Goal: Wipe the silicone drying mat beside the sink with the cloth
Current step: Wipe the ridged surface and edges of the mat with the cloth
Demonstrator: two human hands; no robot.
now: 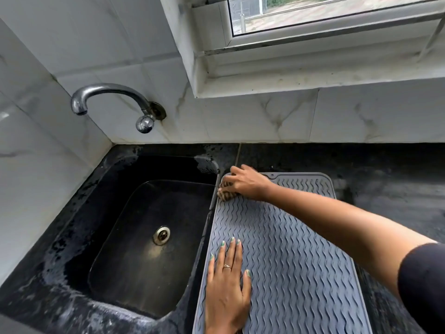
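Note:
A grey silicone drying mat (293, 256) with wavy ridges lies on the black counter, right of the sink. My right hand (248, 183) reaches across to the mat's far left corner and presses down on a small bunched striped cloth (225, 192), of which only a bit shows under the fingers. My left hand (227, 288) lies flat on the mat's near left part, fingers spread, holding nothing.
A black sink (144, 237) with a metal drain (161, 235) sits left of the mat. A chrome tap (113, 97) sticks out of the tiled wall above it. Black countertop (397, 189) stretches to the right. A window ledge (313, 78) runs above.

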